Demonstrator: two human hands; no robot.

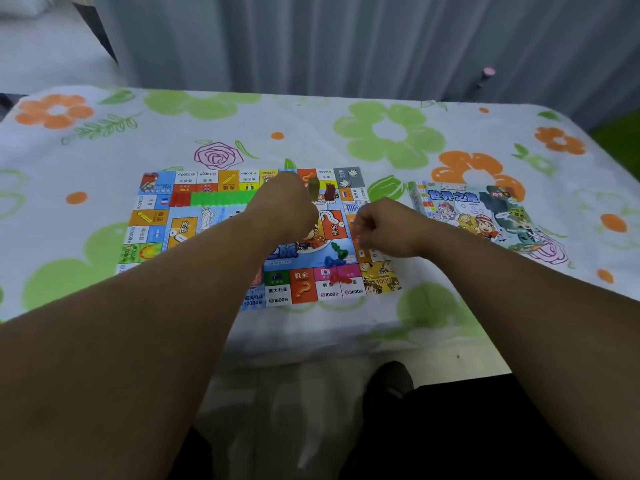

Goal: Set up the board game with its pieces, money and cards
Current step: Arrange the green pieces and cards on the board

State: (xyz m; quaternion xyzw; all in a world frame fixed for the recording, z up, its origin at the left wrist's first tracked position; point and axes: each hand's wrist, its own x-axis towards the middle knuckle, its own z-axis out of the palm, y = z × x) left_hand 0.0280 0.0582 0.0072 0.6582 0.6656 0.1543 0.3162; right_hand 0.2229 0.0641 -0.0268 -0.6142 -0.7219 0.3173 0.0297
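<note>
The game board [304, 289] lay mid-table, with the game box [467, 211] toward the right edge. Step in hand was judged to be piece placement. The left hand [287, 202] hid its fingers. The right hand [381, 226] had its fingers curled, contents indeterminable. The next move likely required seating the green pawn [337, 250] at the start corner.

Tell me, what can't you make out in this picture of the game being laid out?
- Head view: the left hand is seen from behind; its curled fingers hide whatever it may hold.
- The right hand: its fingertips are blurred, so a pinched piece cannot be told.
- The board: the left forearm covers its middle.
- The box: the right forearm hides part of its near edge.
</note>
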